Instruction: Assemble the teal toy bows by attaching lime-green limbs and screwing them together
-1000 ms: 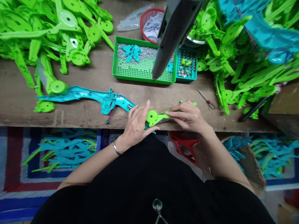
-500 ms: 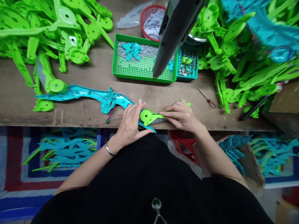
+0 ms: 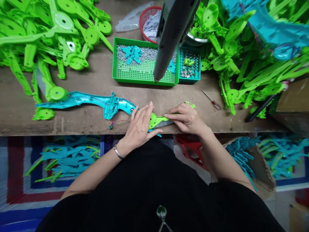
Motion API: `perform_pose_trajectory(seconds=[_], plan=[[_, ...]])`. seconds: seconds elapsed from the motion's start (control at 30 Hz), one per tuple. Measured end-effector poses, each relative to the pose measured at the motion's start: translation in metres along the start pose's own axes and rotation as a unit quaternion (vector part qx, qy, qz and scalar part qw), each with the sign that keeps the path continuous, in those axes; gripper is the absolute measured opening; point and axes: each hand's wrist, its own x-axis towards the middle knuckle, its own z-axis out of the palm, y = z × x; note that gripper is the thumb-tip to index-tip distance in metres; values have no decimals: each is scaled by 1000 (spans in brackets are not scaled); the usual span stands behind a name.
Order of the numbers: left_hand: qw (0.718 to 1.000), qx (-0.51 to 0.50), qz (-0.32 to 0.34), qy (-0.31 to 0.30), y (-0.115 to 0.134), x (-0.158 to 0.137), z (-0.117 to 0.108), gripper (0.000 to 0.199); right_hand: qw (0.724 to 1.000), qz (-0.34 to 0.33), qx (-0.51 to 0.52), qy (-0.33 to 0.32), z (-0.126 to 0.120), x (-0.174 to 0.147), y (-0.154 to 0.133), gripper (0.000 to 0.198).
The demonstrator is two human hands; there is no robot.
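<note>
"Stretching along the workbench [image 3: 145,96], which piece near the hands is biggest?"

"The turquoise plastic shell [image 3: 78,98]; its right part runs beneath the left hand [image 3: 138,126]."

"And that hand's hold?"

"Its fingers lie straight, thumb spread away; whether they clasp anything underneath, one cannot tell."

"The right hand [image 3: 186,119]?"

"Pinched nearly closed, thumb and fingers on the right end of the lime-green arm piece [image 3: 155,120]."

"Where's the rest of it?"

"Between both hands, its disc end partly hidden by the left fingers, a grey blade [image 3: 163,123] along its near edge."

"Smallest?"

"A wire connector [image 3: 110,127], left of both hands."
</note>
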Motion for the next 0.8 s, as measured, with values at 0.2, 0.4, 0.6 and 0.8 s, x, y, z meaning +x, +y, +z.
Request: perform_pose_trajectory(seconds=[0.2, 0.4, 0.6, 0.8], plan=[[1000, -8, -5, 15, -3, 0, -2, 103, 1000, 24, 11, 11, -4, -4, 3, 36], [1000, -10, 4, -2, -3, 1, -5, 107, 999, 18, 23, 14, -6, -5, 6, 35], [1000, -2, 10, -11, 0, 3, -3, 87, 1000, 15, 26, 3, -2, -5, 5, 37], [1000, 3, 28, -10, -3, 3, -1, 63, 997, 58, 18, 37, -8, -7, 1, 33]])
